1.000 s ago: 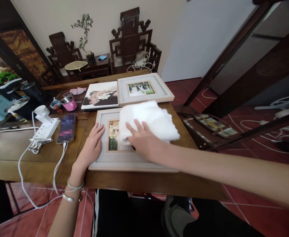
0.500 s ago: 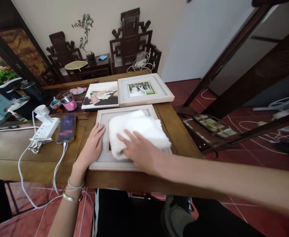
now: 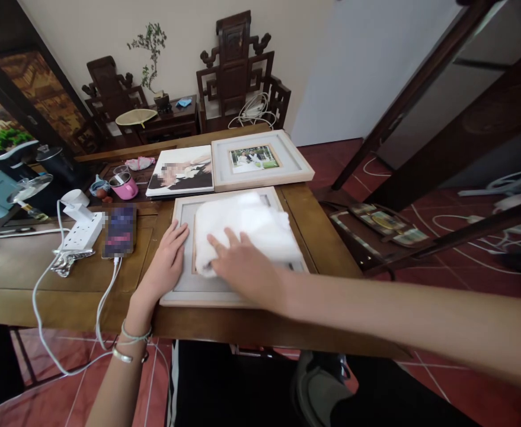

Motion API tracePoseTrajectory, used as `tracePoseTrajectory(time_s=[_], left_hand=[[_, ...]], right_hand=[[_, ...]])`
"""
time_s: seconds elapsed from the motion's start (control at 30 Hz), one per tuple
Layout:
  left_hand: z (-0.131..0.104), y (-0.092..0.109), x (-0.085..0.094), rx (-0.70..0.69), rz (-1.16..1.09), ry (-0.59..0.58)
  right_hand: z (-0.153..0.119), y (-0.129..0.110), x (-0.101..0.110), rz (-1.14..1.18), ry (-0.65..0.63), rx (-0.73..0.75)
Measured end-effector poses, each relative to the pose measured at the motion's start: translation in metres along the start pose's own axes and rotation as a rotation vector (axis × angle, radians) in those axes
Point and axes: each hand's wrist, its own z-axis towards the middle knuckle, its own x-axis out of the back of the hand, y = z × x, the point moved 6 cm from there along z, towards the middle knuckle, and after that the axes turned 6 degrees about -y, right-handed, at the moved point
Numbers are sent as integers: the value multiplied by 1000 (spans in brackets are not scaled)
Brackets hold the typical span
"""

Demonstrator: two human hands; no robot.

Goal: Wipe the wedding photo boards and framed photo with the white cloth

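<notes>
A pale wooden picture frame (image 3: 207, 296) lies flat near the front edge of the table. Spread over its middle is a folded white cloth (image 3: 251, 222), which hides most of the picture inside. My right hand (image 3: 249, 267) holds the cloth down against the frame, its fingertips pressed into the fabric and the palm low. On the frame's left border, my left hand (image 3: 169, 258) rests with its fingers stretched out and holds nothing.
Behind are a second framed photo (image 3: 264, 163) and a white-edged photo panel (image 3: 182, 172). To the left lie a phone (image 3: 120, 231), a white power strip (image 3: 82, 231) with cables, and a pink mug (image 3: 124, 187). The brown table (image 3: 331, 237) ends to the right.
My right hand has slid the white cloth slightly up and left over the frame. My left hand stays on the border.
</notes>
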Motion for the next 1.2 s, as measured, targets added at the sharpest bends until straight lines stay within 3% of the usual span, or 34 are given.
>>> tracePoseTrajectory(time_s=[0.13, 0.23, 0.33, 0.53, 0.6, 0.73, 0.9, 1.0, 1.1, 1.2], left_hand=[[0, 0, -1, 26, 1, -14], [1, 0, -1, 35, 1, -24], [1, -1, -2, 36, 4, -37], [-1, -1, -1, -21, -24, 11], [-1, -1, 0, -12, -32, 18], [-1, 0, 0, 6, -34, 16], [0, 0, 0, 7, -7, 7], [1, 0, 0, 27, 1, -4], [1, 1, 0, 40, -2, -16], [1, 4, 3, 48, -19, 2]], right_hand=[[-31, -42, 9, 117, -79, 157], [-37, -48, 11, 204, -94, 201], [-22, -27, 5, 210, -67, 123], [40, 45, -9, 84, -3, -69], [54, 54, -10, 52, 46, -85], [51, 37, -13, 60, 55, -87], [3, -16, -3, 214, -130, 97], [-27, -35, 10, 288, -234, 229], [-35, -34, 19, 355, -186, 277], [-16, -12, 13, 296, -106, 188]])
